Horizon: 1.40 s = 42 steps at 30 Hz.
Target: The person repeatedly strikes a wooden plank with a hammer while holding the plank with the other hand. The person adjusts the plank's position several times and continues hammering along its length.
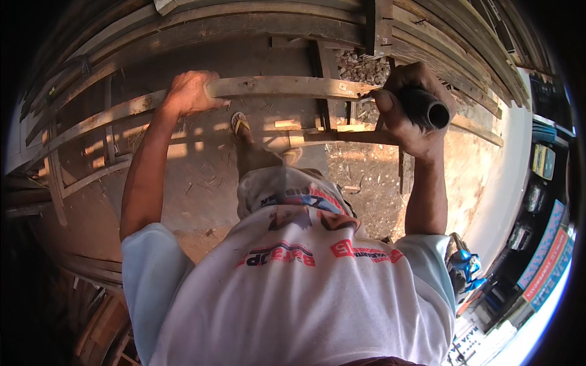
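A long narrow wooden plank (287, 87) lies crosswise in front of me. My left hand (194, 93) is closed over it, thumb along the near side and fingers going over the far side, which hides them. Near the plank's right part, my right hand (415, 110) is wrapped round a black tubular handle (426, 108) whose round, hollow end points toward me. The working end of this tool is hidden behind the hand, so its kind does not show. A dark spot, too small to make out, sits on the plank just left of that hand.
Several stacked boards (244, 27) run along the far side. A lower rail (357, 136) crosses below the plank near my sandalled foot (242, 127). Wood chips (372, 177) litter the ground. At the right are a pale wall (503, 177) and a blue motorbike part (467, 265).
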{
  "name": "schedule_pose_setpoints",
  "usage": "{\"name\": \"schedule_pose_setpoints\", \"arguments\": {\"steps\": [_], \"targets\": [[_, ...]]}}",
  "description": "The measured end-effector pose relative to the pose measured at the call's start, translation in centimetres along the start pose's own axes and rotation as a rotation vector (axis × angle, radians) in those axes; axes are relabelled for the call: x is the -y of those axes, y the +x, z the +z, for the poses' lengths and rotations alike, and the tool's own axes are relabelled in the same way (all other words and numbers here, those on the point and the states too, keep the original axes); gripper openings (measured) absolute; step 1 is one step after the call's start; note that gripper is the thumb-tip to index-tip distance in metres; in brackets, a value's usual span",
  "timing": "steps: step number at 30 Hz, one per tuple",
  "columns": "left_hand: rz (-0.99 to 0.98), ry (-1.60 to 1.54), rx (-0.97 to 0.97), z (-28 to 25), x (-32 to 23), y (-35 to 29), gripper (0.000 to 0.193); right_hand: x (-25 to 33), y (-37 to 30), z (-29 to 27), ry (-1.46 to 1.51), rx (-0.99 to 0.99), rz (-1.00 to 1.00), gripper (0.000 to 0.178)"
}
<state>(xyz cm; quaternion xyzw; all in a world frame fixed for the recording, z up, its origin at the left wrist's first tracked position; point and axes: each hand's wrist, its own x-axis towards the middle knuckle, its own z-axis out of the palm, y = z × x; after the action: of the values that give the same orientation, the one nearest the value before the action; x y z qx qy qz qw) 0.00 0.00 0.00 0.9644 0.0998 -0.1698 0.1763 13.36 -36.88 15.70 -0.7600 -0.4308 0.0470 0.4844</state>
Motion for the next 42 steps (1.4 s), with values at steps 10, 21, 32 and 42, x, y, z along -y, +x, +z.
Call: {"name": "schedule_pose_setpoints", "arguments": {"steps": [10,21,32,42], "targets": [[-0.025,-0.029,0.025,-0.2,0.6,0.5,0.061,-0.5,-7.6,-1.5,0.217,-0.147,-0.165,0.039],[-0.054,0.052,-0.018,-0.1,0.0,-0.4,0.063,-1.7,3.3,-2.4,0.287,-0.351,0.105,0.019],[-0.028,0.084,-0.011,0.6,-0.8,0.0,0.064,-4.8,1.4,-7.0,0.626,-0.5,0.006,0.021],[-0.009,0.027,-0.026,0.3,-1.5,-0.2,0.062,-5.4,0.1,-9.3,0.672,-0.483,0.046,0.02]]}}
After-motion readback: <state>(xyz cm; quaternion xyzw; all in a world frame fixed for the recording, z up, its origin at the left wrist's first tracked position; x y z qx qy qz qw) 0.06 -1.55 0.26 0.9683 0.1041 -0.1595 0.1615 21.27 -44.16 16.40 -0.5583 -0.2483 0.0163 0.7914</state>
